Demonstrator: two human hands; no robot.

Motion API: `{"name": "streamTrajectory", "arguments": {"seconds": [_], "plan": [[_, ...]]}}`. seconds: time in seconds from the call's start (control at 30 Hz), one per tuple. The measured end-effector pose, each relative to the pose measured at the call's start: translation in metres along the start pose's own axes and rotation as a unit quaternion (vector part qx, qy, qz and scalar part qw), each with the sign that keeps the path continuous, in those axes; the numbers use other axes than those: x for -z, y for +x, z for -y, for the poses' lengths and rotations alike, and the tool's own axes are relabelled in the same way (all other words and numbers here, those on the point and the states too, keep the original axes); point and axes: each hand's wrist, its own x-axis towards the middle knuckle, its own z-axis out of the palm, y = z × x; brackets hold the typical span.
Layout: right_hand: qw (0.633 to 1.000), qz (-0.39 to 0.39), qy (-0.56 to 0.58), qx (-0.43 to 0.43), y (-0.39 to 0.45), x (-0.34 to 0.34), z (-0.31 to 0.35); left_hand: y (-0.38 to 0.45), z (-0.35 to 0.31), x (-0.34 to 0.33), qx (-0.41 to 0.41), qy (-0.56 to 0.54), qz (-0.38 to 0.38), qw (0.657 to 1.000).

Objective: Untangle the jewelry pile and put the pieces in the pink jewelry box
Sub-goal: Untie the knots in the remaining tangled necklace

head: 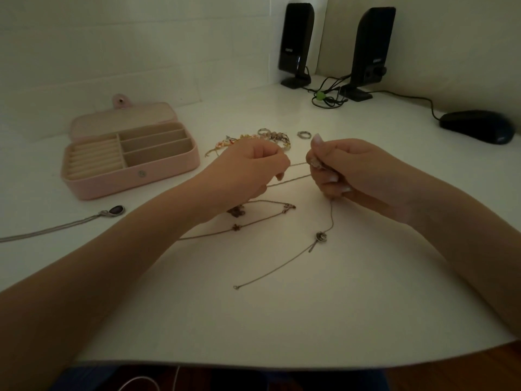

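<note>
My left hand and my right hand hover over the white table, each pinching a thin silver chain stretched between them. From my right hand the chain hangs down to a round pendant and trails to a clasp at the front. A second chain with small brown charms lies under my left wrist. The pink jewelry box stands open at the left, its compartments bare. Behind my hands lie a beaded bracelet pile and a ring.
A silver necklace with a dark oval pendant lies at the left front of the box. Two black speakers with cables stand at the back. A black mouse sits at the far right. The table edge runs along the bottom.
</note>
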Motion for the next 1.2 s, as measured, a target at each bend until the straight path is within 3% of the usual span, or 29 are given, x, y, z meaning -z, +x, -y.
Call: {"name": "streamTrajectory", "arguments": {"seconds": [0.57, 1.2], "plan": [[0.999, 0.025, -0.026, 0.021, -0.0038, 0.0054, 0.0006, 0.0012, 0.0001, 0.0024, 0.025, -0.047, -0.022, 0.998], [0.999, 0.016, -0.007, -0.035, -0.0054, 0.0061, 0.0043, 0.0004, 0.0003, 0.0023, 0.03, -0.046, -0.016, 0.998]]}}
